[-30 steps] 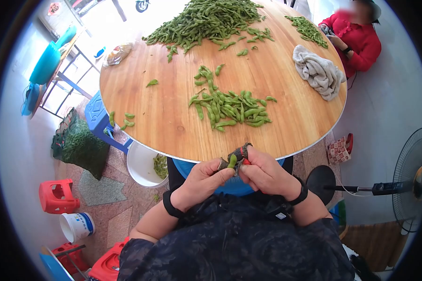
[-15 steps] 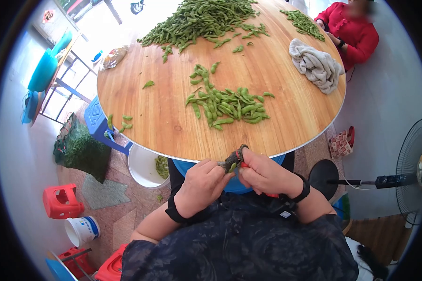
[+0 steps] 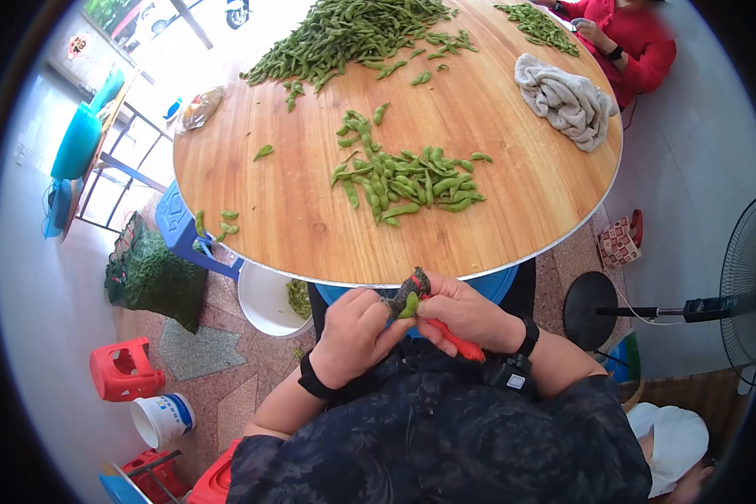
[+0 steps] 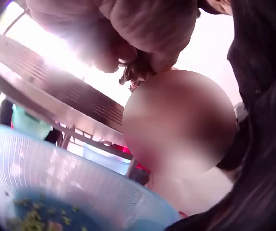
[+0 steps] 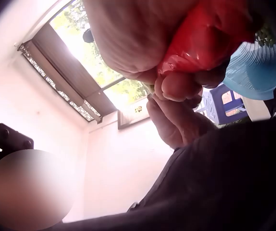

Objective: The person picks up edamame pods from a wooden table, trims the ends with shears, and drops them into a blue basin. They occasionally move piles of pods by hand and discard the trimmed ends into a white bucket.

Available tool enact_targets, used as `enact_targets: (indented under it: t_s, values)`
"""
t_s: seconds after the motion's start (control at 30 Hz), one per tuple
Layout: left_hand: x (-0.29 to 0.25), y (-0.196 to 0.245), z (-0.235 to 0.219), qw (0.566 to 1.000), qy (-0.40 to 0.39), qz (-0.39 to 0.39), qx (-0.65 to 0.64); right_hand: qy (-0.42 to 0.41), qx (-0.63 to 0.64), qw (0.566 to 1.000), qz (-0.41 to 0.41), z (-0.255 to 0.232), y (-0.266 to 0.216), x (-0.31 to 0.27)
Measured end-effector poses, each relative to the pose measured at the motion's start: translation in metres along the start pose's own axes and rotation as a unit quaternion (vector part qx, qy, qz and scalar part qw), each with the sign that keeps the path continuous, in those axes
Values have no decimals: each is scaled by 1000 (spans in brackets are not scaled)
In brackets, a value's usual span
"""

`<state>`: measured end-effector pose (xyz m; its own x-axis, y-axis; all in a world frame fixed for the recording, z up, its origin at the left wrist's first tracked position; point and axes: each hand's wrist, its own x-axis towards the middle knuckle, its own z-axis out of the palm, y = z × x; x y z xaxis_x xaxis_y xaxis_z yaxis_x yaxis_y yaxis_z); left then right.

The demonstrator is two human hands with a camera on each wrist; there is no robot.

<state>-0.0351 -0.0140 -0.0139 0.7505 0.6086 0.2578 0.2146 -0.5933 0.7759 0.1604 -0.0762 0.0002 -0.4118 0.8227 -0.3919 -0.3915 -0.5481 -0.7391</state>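
Just off the near table edge, my hands meet around a green soybean pod (image 3: pixel 409 305). The left hand (image 3: pixel 354 330) pinches it with thumb and curled fingers. Beside it, the right hand (image 3: pixel 466 311) curls its fingers round a shiny red plastic-looking piece (image 3: pixel 460 343). A dark wrapping (image 3: pixel 409 291) with a red band covers a fingertip area between the hands. In the left wrist view a translucent blue basin (image 4: pixel 80 163), with green beans (image 4: pixel 34 219) in it, stands below the hands. A small heap of pods (image 3: pixel 407 183) lies on the table in front.
A large pod pile (image 3: pixel 344 42) covers the far part of the round wooden table (image 3: pixel 252 193). A grey cloth (image 3: pixel 567 99) lies at the right. Left of my legs are a white bucket (image 3: pixel 260 307) and blue stool (image 3: pixel 176 223); a fan (image 3: pixel 735 307) stands right. Another person (image 3: pixel 647 50) sits across.
The pod and dark wrapping have turned slightly between my hands, and more of the red piece shows under the right hand. The heap on the table looks unchanged.
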Motion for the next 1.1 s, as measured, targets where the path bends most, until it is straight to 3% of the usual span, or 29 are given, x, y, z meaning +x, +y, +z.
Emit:
enact_targets:
  t_s: [0.03,0.1,0.2,0.23,0.27,0.37,0.43,0.47,0.53,0.57,0.63,0.7,0.77,0.8,0.87,0.93,0.97,1.03,1.1]
  values:
    - [0,0,-3,976,44,125,173,8,-7,1000,3,2,1,1]
    - [-2,-2,3,978,68,117,157,3,-2,1000,-7,7,2,3]
    - [-9,-8,11,990,94,73,79,-1,2,1000,-23,11,4,6]
    - [-11,-8,13,995,78,-21,-53,3,0,1000,-28,12,4,7]
    - [-12,-8,14,975,60,-114,-184,2,1,1000,-28,12,4,7]
    - [-14,-3,4,951,19,-132,-280,-2,-43,999,-5,14,-3,3]
    - [-18,-8,2,963,18,-118,-242,47,-230,972,-23,15,-9,-3]
    - [-20,-10,2,974,18,-102,-204,46,-230,972,-22,13,-8,-4]
    - [-20,-11,1,978,1,-114,-175,127,-382,903,-148,8,-4,-5]
    - [-20,-11,1,981,-17,-126,-147,128,-382,904,-146,9,-3,-5]
    - [-18,-9,2,966,-39,-147,-207,110,-469,852,-206,12,-1,-3]
    - [-20,-9,5,947,-62,-168,-266,86,-460,860,-205,10,5,2]
    - [-25,-14,7,885,-79,-255,-383,58,-452,867,-203,7,8,6]
    - [-26,-12,7,884,-80,-257,-383,61,-474,856,-196,5,8,8]
    - [-26,-8,8,922,-99,-198,-316,66,-495,846,-187,6,10,7]
    - [-26,-9,13,921,-95,-213,-312,81,-560,800,-199,10,9,8]
    - [-26,-9,14,920,-89,-227,-307,82,-560,801,-199,10,10,8]
    - [-24,-6,11,924,-88,-225,-295,88,-626,748,-202,10,12,10]
    - [-25,-8,7,929,-86,-224,-283,89,-635,734,-224,0,14,12]
